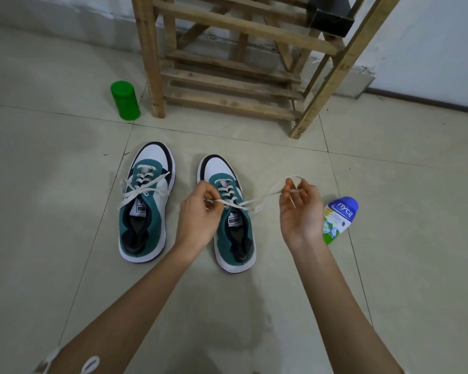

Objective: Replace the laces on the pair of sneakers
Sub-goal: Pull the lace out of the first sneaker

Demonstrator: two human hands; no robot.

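Note:
Two teal, white and black sneakers stand side by side on the tiled floor, toes pointing away from me. The left sneaker (pixel 146 206) has its white lace threaded, with the loose ends spread across its top. Over the right sneaker (pixel 231 220), my left hand (pixel 197 211) pinches the white lace (pixel 265 197) just beside the top eyelets. My right hand (pixel 300 209) hovers to the right of that shoe and pinches the other end of the same lace, which loops above its fingers. The lace runs taut between both hands.
A green cylindrical container (pixel 125 100) stands on the floor at the left, beside a wooden rack (pixel 235 66). A black box (pixel 331 16) sits on the rack. A blue and green powder bottle (pixel 339 218) lies on the floor just right of my right hand.

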